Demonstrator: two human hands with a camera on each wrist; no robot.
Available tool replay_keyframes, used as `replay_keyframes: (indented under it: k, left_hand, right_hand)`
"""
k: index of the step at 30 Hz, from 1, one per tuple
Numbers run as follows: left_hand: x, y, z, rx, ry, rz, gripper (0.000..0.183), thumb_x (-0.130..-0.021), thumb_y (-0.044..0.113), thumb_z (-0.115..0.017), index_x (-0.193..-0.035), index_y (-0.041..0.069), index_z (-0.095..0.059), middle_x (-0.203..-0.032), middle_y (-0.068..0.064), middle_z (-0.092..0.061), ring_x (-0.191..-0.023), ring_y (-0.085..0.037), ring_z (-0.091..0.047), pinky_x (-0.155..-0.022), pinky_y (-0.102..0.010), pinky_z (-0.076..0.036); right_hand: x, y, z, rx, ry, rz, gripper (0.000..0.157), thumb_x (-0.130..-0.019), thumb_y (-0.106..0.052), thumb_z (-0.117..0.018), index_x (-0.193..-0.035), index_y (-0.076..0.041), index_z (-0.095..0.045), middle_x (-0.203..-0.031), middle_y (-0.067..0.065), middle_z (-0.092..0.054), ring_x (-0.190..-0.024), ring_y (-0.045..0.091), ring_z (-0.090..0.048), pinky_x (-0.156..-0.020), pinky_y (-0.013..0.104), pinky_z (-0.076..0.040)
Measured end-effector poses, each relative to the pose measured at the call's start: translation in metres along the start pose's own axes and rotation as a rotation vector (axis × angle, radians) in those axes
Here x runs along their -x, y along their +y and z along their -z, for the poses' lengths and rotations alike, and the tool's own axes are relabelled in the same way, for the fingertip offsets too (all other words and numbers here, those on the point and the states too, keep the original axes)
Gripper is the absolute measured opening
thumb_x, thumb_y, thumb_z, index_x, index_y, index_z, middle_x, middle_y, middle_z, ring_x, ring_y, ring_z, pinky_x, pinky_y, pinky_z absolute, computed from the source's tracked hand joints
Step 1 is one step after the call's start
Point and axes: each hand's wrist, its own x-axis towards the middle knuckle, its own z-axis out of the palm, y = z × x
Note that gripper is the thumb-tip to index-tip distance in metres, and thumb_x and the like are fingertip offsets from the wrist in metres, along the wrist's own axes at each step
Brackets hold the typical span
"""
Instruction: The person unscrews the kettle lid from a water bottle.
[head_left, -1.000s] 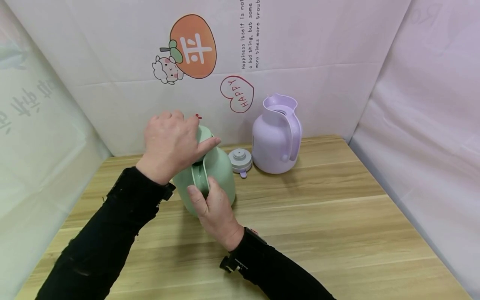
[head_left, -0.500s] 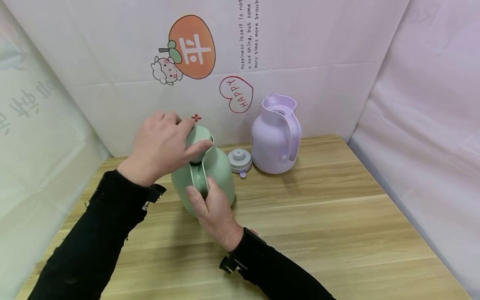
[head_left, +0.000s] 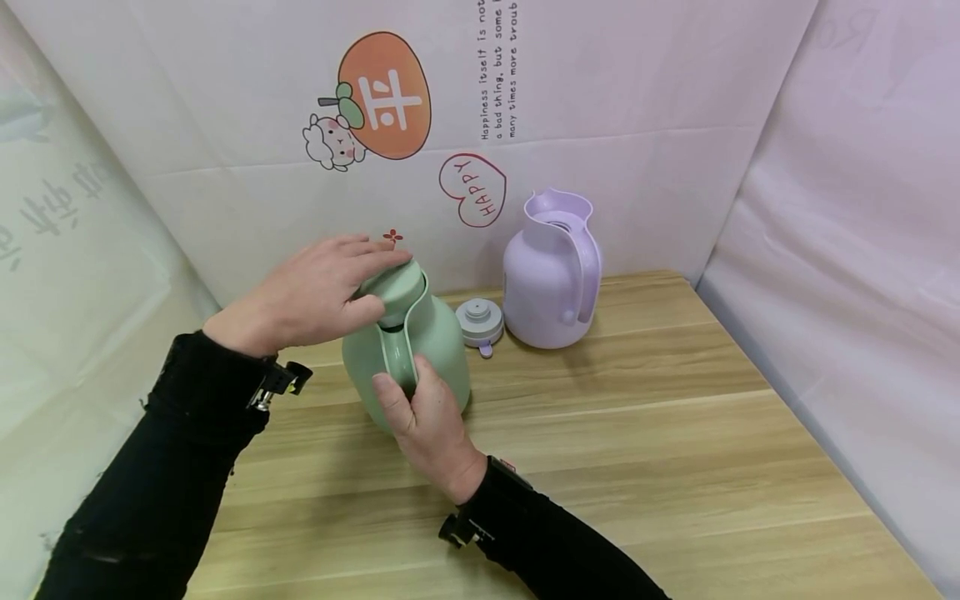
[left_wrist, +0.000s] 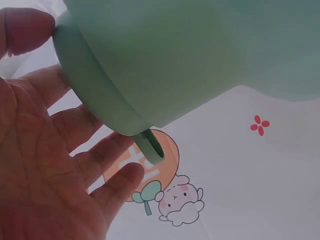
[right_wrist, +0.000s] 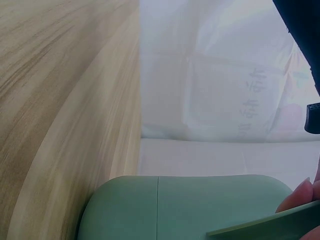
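In the head view a light green thermos jug (head_left: 446, 367) stands on the left part of the table. Its round green lid (head_left: 397, 290) sits in the mouth, with a dark gap showing below its near edge. My left hand (head_left: 318, 287) holds the lid from the left, thumb on the near side and fingers across the top and far side. The left wrist view shows thumb and fingertips against the lid's rim, beside a small loop tab (left_wrist: 152, 150). My right hand (head_left: 438, 429) grips the jug's handle (head_left: 397, 357); its fingers are mostly hidden behind it.
A lilac thermos jug (head_left: 551, 283) with an uncovered mouth stands to the right. Beside it a grey stopper (head_left: 480, 321) with a small lilac tab lies on the wooden table (head_left: 637, 433). Printed white sheets (head_left: 622, 92) hang at the back and both sides.
My left hand has turned around the lid, its wrist swinging left and the thumb sliding back leftward, so more of the lid shows. The right hand and the jug stay in place.
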Motion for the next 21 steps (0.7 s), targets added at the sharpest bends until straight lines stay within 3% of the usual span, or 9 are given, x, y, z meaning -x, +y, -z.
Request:
replay_keyframes:
  k: [8,13,21]
  left_hand:
    - [0.0001,-0.0009,0.0020,0.024,-0.039,0.024,0.060,-0.095,0.027,-0.052,-0.154,0.017,-0.052,-0.156,-0.009,-0.053,-0.150,-0.034,-0.042,-0.123,-0.053,-0.030]
    - [0.0013,0.0009,0.0043,0.019,-0.034,0.023,0.059,-0.098,0.030,-0.057,-0.155,0.015,-0.052,-0.155,-0.011,-0.054,-0.147,-0.035,-0.046,-0.122,-0.054,-0.032]
    - [0.0025,0.0037,0.0036,0.029,-0.011,0.092,0.059,-0.099,0.042,-0.061,-0.154,0.022,-0.054,-0.149,-0.010,-0.059,-0.141,-0.034,-0.049,-0.117,-0.055,-0.039]
  right_hand:
    - [0.0001,0.0014,0.0001,-0.018,-0.007,0.004,0.027,-0.111,-0.030,-0.048,-0.117,-0.004,-0.050,-0.079,0.000,-0.045,-0.069,0.009,-0.048,-0.066,0.023,-0.044]
    - [-0.0003,0.0025,-0.0006,-0.019,0.001,0.012,0.028,-0.112,-0.031,-0.047,-0.117,-0.003,-0.050,-0.081,0.000,-0.049,-0.072,0.009,-0.051,-0.067,0.023,-0.047]
    - [-0.0005,0.0010,-0.0006,0.003,0.015,0.012,0.028,-0.111,-0.030,-0.048,-0.119,-0.003,-0.051,-0.082,0.000,-0.052,-0.074,0.009,-0.054,-0.069,0.023,-0.049]
